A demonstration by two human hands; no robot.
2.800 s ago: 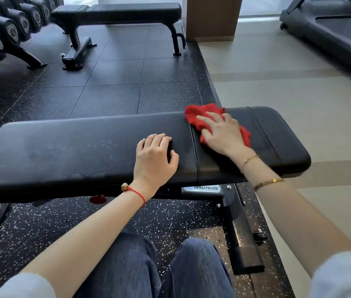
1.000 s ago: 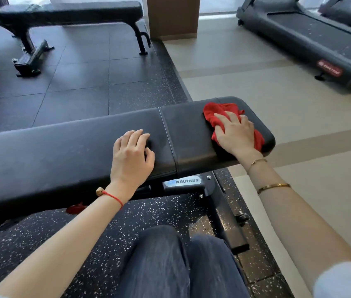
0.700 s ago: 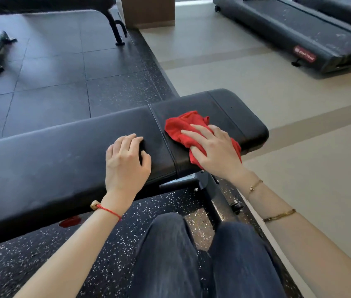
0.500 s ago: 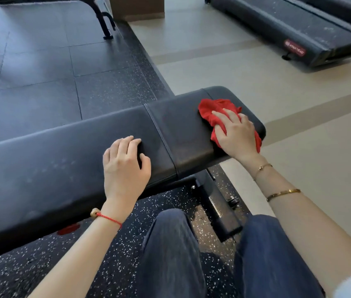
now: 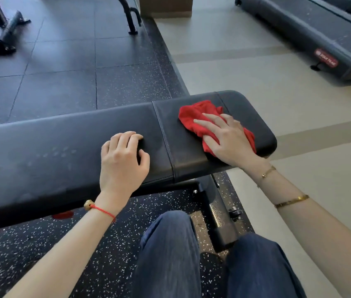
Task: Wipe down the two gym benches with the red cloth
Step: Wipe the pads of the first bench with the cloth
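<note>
Your right hand (image 5: 227, 139) presses the red cloth (image 5: 198, 117) flat on the near bench's (image 5: 62, 147) seat pad, centre-right; your left hand (image 5: 123, 162), loosely curled and empty, probably braces you.

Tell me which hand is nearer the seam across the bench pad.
Left. The left hand rests just left of the seam; the right hand presses the red cloth farther right.

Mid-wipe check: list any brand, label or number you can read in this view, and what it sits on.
"STAR TRAC", white on a red label on the side rail of the treadmill; small and slightly blurred, so only likely.
No readable text on the near bench, the red cloth or the far bench frame.
</note>
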